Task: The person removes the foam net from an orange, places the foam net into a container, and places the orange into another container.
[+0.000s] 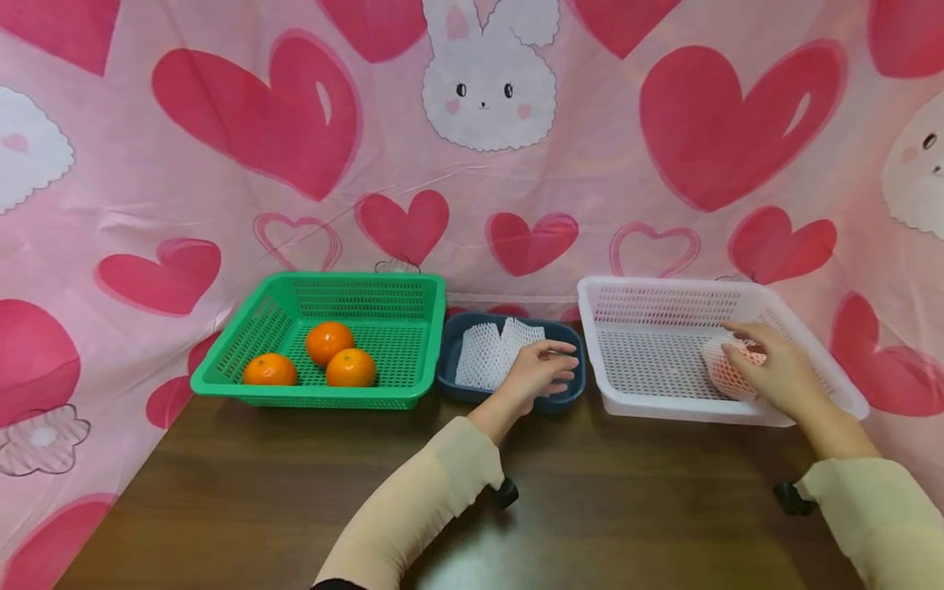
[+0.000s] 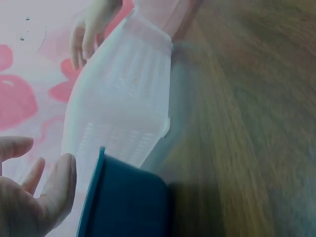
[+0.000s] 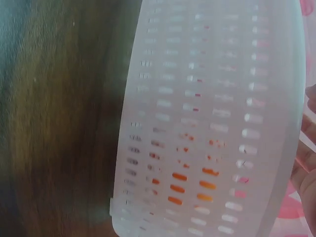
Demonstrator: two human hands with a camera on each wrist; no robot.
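Note:
An orange in a white foam net sleeve [image 1: 726,370] lies in the white basket [image 1: 642,403], near its right side. Just above it hovers my right hand [image 1: 783,373], fingers apart and loosely bent. In the right wrist view, orange colour shows through the slots of the white basket [image 3: 197,89], below the hand. My left hand [image 1: 537,373] is over the small dark blue basket [image 1: 447,360], palm turned to the right and fingers spread, holding nothing. Foam net sleeves [image 1: 481,354] lie in that basket, partly hidden by the left hand.
On the left stands a green basket [image 1: 317,393] with three bare oranges [image 1: 351,368] in it. All the baskets stand in a row on a brown wooden table [image 1: 590,500]. A pink cloth [image 1: 472,188] with hearts and rabbits hangs right behind them.

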